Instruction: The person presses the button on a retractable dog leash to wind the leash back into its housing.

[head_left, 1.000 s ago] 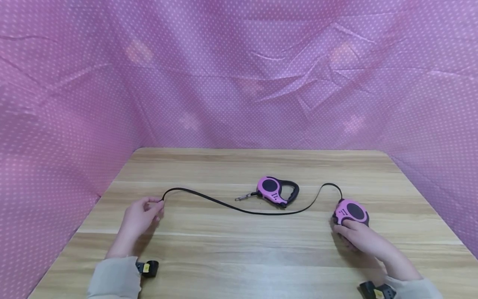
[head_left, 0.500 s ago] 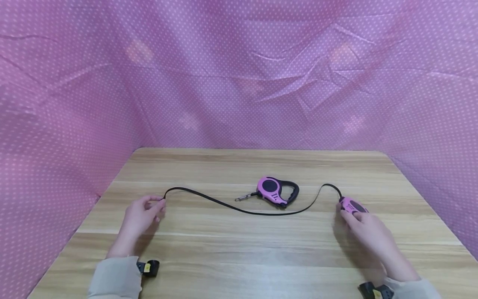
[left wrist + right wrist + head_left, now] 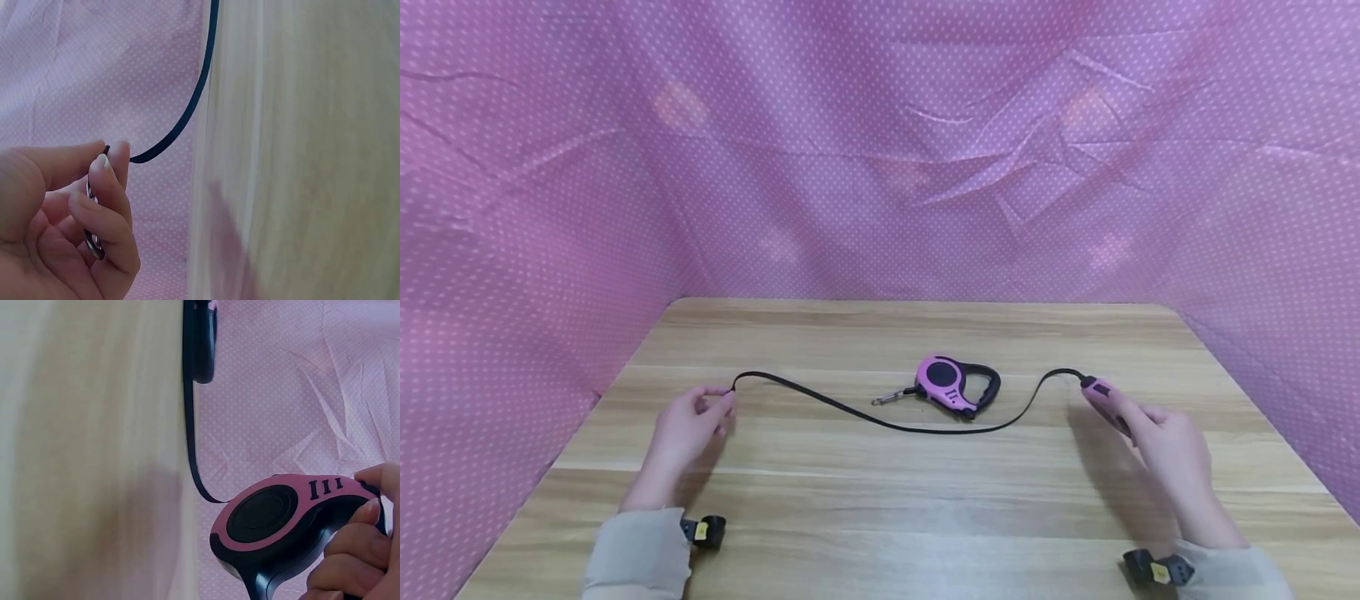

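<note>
Between the thumb and fingertips of my left hand is the end of a black strap. A metal snap clip hangs inside those fingers in the left wrist view, partly hidden. The strap runs in a loose wave across to a pink and black retractable dog leash. My right hand grips this leash by its handle, fingers curled round it. It is turned on edge, its strap outlet facing up and left in the head view. The fingers hide most of the handle.
A second pink and black retractable leash lies beyond the strap near the middle of the wooden table, its metal clip pointing left. Pink dotted cloth hangs behind and at both sides of the table.
My right hand has turned the leash from lying face up onto its edge and raised it slightly. My left hand has shifted very little; the second leash has stayed put.
</note>
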Available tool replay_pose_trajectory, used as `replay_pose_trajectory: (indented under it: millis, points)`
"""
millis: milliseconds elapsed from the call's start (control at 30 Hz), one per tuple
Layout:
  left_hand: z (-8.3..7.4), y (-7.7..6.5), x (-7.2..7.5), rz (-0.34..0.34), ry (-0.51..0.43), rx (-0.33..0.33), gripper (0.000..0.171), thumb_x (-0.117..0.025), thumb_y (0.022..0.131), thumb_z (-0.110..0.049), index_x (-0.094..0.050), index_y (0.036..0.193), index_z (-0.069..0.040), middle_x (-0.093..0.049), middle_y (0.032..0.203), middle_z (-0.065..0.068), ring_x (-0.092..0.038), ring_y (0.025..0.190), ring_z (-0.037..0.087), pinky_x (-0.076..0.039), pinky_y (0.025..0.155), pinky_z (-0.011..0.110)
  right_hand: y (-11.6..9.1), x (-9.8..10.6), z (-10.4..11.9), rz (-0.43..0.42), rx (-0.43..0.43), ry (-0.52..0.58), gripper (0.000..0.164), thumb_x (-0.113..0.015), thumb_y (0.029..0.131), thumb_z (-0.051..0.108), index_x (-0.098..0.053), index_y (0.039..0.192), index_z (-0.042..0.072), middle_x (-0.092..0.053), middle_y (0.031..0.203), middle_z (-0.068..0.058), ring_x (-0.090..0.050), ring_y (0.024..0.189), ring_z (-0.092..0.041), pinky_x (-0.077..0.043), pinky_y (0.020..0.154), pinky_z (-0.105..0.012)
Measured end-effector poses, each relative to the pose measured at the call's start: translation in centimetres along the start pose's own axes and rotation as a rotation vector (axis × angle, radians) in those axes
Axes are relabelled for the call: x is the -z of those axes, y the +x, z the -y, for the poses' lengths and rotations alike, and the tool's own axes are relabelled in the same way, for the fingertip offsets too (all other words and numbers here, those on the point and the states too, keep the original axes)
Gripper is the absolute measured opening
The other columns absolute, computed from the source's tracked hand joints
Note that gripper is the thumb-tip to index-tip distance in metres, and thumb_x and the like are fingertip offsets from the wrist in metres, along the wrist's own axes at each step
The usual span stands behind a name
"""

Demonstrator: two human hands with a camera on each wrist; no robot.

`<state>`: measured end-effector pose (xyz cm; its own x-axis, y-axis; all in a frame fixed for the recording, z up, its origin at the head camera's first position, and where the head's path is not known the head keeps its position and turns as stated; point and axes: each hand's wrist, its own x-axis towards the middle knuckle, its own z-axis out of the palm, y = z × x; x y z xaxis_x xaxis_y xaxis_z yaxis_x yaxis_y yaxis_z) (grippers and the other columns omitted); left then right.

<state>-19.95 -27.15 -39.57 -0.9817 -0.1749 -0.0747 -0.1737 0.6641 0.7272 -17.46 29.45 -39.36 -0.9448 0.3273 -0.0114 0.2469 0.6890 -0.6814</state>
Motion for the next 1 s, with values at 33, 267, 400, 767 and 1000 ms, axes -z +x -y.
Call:
replay_pose_trajectory:
  millis: [33,267,400,767,1000]
  points:
    - [-0.1,0.1,0.0,-0.001,-0.011,0.004,0.047,-0.049,0.103,-0.038,-0.052,0.134,-0.002,-0.071,0.103,0.018,-0.064,0.076,0.020,-0.048,0.066,0.027,0.0,0.1,0.1,-0.010,-0.003,0.013,0.071,-0.046,0.094,0.068,-0.066,0.069,0.005,-0.063,0.069,-0.005,-0.049,0.063,-0.016,-0.034,0.056,-0.033]
    - [-0.8,0.7,-0.3,-0.046,-0.061,0.009,0.047,-0.043,0.105,-0.037,-0.049,0.133,0.001,-0.068,0.115,0.022,-0.064,0.091,0.028,-0.048,0.079,0.034,0.5,0.5,0.6,-0.065,-0.012,0.035,0.068,-0.050,0.093,0.065,-0.062,0.057,0.009,-0.063,0.070,-0.001,-0.048,0.064,-0.014,-0.034,0.057,-0.034]
    - [-0.8,0.9,-0.3,-0.105,-0.094,0.051,0.047,-0.037,0.106,-0.036,-0.047,0.132,0.003,-0.063,0.121,0.027,-0.057,0.110,0.036,-0.042,0.094,0.046,0.7,0.7,0.5,-0.084,-0.018,0.028,0.067,-0.051,0.092,0.065,-0.064,0.057,0.010,-0.063,0.067,0.001,-0.049,0.064,-0.013,-0.034,0.058,-0.033]
    - [0.8,1.0,0.6,-0.272,-0.298,0.199,0.052,-0.027,0.106,-0.036,-0.032,0.141,0.002,-0.050,0.120,0.018,-0.050,0.098,0.026,-0.043,0.081,0.035,1.2,1.2,-0.9,-0.118,-0.040,0.000,0.063,-0.053,0.090,0.068,-0.079,0.090,0.010,-0.074,0.081,-0.013,-0.052,0.069,-0.006,-0.035,0.061,-0.031]
    - [2.0,1.2,1.5,-0.386,-0.512,0.281,0.022,-0.032,0.105,-0.033,-0.038,0.118,-0.016,-0.047,0.103,0.001,-0.047,0.079,0.011,-0.043,0.066,0.024,1.6,1.3,-2.0,-0.109,-0.063,-0.022,0.067,-0.053,0.086,0.074,-0.071,0.119,0.018,-0.065,0.125,-0.022,-0.063,0.098,-0.027,-0.036,0.064,-0.031]
